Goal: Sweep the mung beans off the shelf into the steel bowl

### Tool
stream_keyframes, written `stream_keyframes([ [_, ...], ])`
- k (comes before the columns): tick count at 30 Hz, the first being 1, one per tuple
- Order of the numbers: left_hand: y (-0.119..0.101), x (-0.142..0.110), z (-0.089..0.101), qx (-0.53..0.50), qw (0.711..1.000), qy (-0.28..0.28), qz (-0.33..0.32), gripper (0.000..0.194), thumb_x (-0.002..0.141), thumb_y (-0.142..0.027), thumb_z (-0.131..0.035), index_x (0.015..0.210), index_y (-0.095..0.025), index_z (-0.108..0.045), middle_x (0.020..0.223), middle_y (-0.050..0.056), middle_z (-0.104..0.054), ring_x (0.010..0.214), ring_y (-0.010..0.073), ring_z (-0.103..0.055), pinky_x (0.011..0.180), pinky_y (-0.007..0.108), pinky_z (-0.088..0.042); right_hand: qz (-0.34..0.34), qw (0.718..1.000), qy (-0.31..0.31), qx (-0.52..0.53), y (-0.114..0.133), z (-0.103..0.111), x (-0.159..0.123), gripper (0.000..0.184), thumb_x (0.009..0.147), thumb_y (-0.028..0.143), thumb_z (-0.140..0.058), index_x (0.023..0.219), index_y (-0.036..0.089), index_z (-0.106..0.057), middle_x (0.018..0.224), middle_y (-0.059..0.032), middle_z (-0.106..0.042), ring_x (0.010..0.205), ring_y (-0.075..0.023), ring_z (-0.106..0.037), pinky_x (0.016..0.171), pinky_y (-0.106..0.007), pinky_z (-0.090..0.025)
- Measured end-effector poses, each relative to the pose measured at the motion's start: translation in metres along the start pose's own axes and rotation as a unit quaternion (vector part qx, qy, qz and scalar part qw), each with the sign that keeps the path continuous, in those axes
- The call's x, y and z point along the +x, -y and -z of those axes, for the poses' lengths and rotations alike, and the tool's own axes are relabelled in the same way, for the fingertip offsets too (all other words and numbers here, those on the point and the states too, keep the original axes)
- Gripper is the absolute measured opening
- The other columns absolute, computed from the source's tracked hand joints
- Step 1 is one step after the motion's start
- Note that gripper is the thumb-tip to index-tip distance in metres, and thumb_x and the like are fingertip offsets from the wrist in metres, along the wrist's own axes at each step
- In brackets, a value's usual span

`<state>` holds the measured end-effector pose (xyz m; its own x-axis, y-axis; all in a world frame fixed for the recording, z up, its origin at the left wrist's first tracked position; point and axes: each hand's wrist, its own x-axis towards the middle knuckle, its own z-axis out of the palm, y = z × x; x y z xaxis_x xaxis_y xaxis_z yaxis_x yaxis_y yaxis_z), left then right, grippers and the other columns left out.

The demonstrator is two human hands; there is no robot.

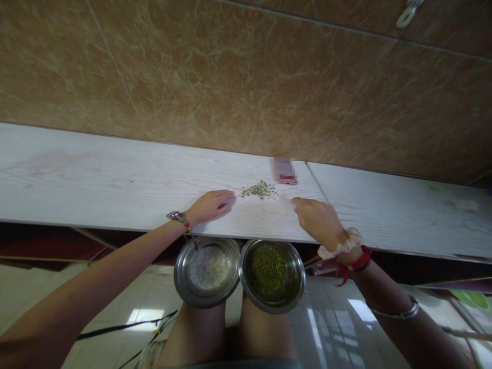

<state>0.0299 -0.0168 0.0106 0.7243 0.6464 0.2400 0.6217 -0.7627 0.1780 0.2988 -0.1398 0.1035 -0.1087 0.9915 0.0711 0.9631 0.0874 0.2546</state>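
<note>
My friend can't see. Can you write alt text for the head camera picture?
A person's left hand and right hand are on either side of small green seeds scattered on a white table; the right holds something clear-looking. Nearer the person are a metal bowl of white grains and another bowl of green grains.

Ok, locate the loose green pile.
Head view, just right of centre: the loose green pile lies on the white tabletop, between left hand and right hand.
</note>
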Motion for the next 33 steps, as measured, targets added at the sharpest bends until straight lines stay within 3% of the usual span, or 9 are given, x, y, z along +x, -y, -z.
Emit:
stream_keyframes([
  [6,0.0,-0.001,0.001,0.005,1.0,-0.01,0.029,0.037,0.086,-0.025,-0.044,0.121,-0.016,-0.056,0.131,0.012,-0.059,0.121,0.0227,-0.054,0.103,0.037,-0.043,0.069,0.997,-0.017,0.026,0.015,0.004,-0.001,0.026,0.086,0.009,-0.044,0.101,0.017,-0.064,0.095,-0.0083,-0.072,0.085,-0.0196,-0.066,0.068,-0.028,-0.042],
  [10,0.002,-0.001,0.0,0.008,0.998,-0.025,0.065,0.04,0.085,-0.025,-0.045,0.122,-0.014,-0.055,0.133,0.013,-0.057,0.124,0.025,-0.052,0.105,0.039,-0.041,0.052,0.996,-0.065,0.013,0.005,0.004,0.006,0.028,0.086,0.009,-0.043,0.1,0.016,-0.065,0.09,-0.0104,-0.072,0.078,-0.0209,-0.065,0.064,-0.03,-0.041],
  [19,0.003,-0.002,0.0,0.012,0.987,-0.056,0.15,0.042,0.085,-0.023,-0.046,0.124,-0.012,-0.053,0.134,0.014,-0.055,0.122,0.0259,-0.052,0.105,0.038,-0.041,0.101,0.99,-0.098,0.01,0.005,-0.017,0.021,0.028,0.083,0.005,-0.044,0.098,0.014,-0.067,0.09,-0.0119,-0.072,0.079,-0.0205,-0.065,0.068,-0.031,-0.044],
  [24,0.005,-0.003,0.0,0.013,0.985,-0.083,0.152,0.037,0.084,-0.022,-0.046,0.119,-0.016,-0.054,0.126,0.012,-0.06,0.118,0.0262,-0.055,0.102,0.04,-0.044,0.141,0.982,-0.124,0.029,0.005,-0.023,0.014,0.031,0.082,0.004,-0.045,0.101,0.016,-0.067,0.09,-0.0094,-0.073,0.079,-0.0187,-0.064,0.07,-0.03,-0.045],
  [33,0.004,-0.002,0.001,0.022,0.984,-0.081,0.154,0.031,0.083,-0.021,-0.045,0.113,-0.018,-0.054,0.119,0.011,-0.063,0.108,0.0253,-0.06,0.095,0.039,-0.048,0.153,0.973,-0.168,0.041,-0.001,-0.033,0.021,0.03,0.083,0.004,-0.043,0.098,0.013,-0.068,0.087,-0.0107,-0.072,0.076,-0.0199,-0.063,0.069,-0.032,-0.042],
])
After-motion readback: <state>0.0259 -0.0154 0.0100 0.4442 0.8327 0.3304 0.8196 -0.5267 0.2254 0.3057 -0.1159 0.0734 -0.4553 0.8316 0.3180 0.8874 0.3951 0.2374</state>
